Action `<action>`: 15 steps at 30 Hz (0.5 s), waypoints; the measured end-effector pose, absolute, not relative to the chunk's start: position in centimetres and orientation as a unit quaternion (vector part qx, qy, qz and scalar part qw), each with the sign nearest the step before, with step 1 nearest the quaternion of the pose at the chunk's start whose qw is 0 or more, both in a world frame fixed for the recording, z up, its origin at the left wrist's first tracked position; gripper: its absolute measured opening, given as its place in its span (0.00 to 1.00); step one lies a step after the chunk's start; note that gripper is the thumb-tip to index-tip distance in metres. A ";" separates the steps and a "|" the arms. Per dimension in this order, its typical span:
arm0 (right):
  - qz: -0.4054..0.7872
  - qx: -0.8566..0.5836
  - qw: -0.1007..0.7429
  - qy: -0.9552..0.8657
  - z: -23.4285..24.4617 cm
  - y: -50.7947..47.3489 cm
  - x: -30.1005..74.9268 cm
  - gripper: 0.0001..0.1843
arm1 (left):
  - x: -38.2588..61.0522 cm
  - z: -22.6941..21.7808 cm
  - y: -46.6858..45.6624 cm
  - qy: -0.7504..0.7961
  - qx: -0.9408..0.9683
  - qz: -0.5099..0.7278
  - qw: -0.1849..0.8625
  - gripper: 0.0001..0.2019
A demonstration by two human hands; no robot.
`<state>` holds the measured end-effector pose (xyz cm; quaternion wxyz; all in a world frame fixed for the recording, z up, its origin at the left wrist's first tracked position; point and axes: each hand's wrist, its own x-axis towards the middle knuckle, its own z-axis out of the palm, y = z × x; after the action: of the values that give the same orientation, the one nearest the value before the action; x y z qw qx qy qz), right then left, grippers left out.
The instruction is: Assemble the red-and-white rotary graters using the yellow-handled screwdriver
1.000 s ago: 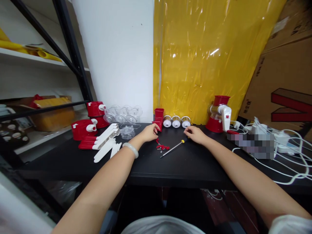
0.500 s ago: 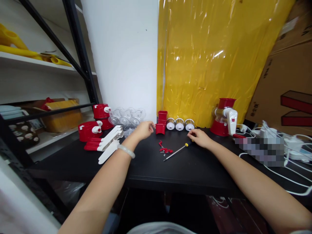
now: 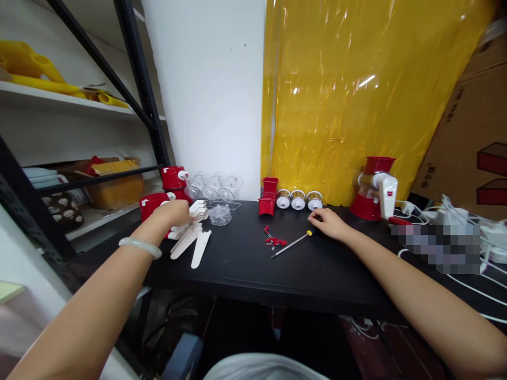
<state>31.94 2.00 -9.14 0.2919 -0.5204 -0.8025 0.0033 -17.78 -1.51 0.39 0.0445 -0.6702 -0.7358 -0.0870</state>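
My left hand (image 3: 172,214) is closed over a pile of white crank handles (image 3: 186,241) at the table's left, its fingers curled down on one; the fingertips are partly hidden. One loose white handle piece (image 3: 201,249) lies at an angle beside the pile. At the right, my right hand (image 3: 329,223) rests on the table with curled fingers around the dark handle end of a screwdriver (image 3: 291,246), mostly hidden; its shaft points toward me. Left of the shaft lie small red parts (image 3: 276,241) and tiny metal pieces. Behind stand red hoppers (image 3: 267,203) and three metal drums (image 3: 298,200).
Red bases (image 3: 152,205) and clear plastic housings (image 3: 214,186) stand at the back left. An assembled red and white rotary grater (image 3: 370,190) stands at the right, near white cables (image 3: 447,211). A black shelf frame (image 3: 144,89) borders the left side.
My left hand has moved left from beside the red hoppers to the white handles. One white piece has turned and shifted right. My right hand stays by the screwdriver; the view has shifted slightly.
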 end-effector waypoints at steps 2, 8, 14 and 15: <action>0.005 -0.520 0.290 -0.803 -9.2 1.9 31.8 0.11 | -17.6 -0.2 -2.0 -0.743 -0.664 -0.047 0.065 0.16; 0.014 -0.519 0.298 -0.801 -9.1 1.7 31.8 0.10 | -17.1 -1.1 -2.1 -0.741 -0.667 -0.042 0.066 0.20; 0.016 -0.520 0.288 -0.804 -9.0 1.6 31.9 0.09 | -17.1 -2.0 -1.0 -0.746 -0.662 -0.037 0.065 0.22; 0.017 -0.520 0.287 -0.804 -9.0 1.6 31.8 0.09 | -17.1 -2.2 -0.9 -0.747 -0.661 -0.031 0.068 0.22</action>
<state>31.85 1.60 -8.99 0.2868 -0.5205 -0.8041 0.0168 -17.14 -0.87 -2.22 0.0681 -0.6610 -0.7466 -0.0312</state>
